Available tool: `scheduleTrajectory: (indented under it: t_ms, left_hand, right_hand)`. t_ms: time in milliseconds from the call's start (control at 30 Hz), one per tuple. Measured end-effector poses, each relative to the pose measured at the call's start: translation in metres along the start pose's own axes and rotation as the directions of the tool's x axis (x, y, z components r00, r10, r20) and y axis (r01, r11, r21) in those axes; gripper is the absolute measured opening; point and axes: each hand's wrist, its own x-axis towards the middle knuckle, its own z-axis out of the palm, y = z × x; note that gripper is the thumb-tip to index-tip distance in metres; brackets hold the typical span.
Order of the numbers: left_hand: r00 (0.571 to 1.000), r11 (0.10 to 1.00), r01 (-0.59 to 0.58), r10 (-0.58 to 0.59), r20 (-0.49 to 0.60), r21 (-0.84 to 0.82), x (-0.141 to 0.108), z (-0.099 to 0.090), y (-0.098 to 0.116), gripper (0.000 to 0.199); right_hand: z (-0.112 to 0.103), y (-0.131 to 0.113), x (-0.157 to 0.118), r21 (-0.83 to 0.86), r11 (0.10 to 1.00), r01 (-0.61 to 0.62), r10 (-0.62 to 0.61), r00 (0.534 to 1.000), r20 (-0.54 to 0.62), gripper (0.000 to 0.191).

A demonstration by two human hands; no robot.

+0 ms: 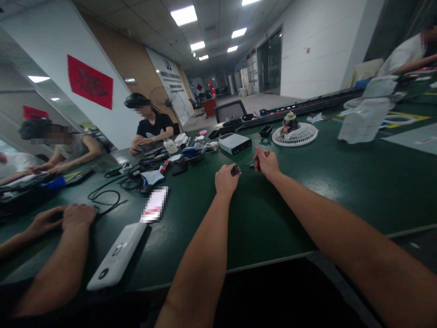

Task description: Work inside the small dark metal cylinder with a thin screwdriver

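My left hand [226, 180] is wrapped round a small dark cylinder [235, 170] with a rounded end facing right. Its exact kind is too small to make out. To the right, apart from it, my right hand [268, 163] has its fingers curled together. A thin metal rod [250, 162] sticks out from its fingertips toward the left hand; any handle is hidden inside the fingers. Both hands are just above the dark green table [259, 218]. Beyond them lie a grey metal box [235, 143] and a white round fan grille [300, 135] with a motor on it.
On the left are a white power bank-like device [118, 255], a lit phone [155, 204] and tangled black cables [105, 193]. A co-worker's hands [70, 216] rest at the near left. A small black tray [265, 131] and white plastic parts [367, 116] stand farther back.
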Motion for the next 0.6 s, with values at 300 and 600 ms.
scheduleTrajectory:
  t_ms: [300, 600]
  left_hand:
    - [1.0, 1.0, 0.013, -0.013, 0.006, -0.003, 0.001, 0.001, -0.001, 0.039]
    - [1.0, 1.0, 0.018, -0.018, 0.018, 0.014, 0.0, 0.001, -0.001, 0.039]
  right_hand:
    - [-0.007, 0.022, 0.008, -0.632, 0.73, 0.26, -0.219, 0.965, 0.143, 0.015]
    - [-0.002, 0.022, 0.004, -0.738, 0.584, 0.339, -0.174, 0.94, 0.295, 0.01]
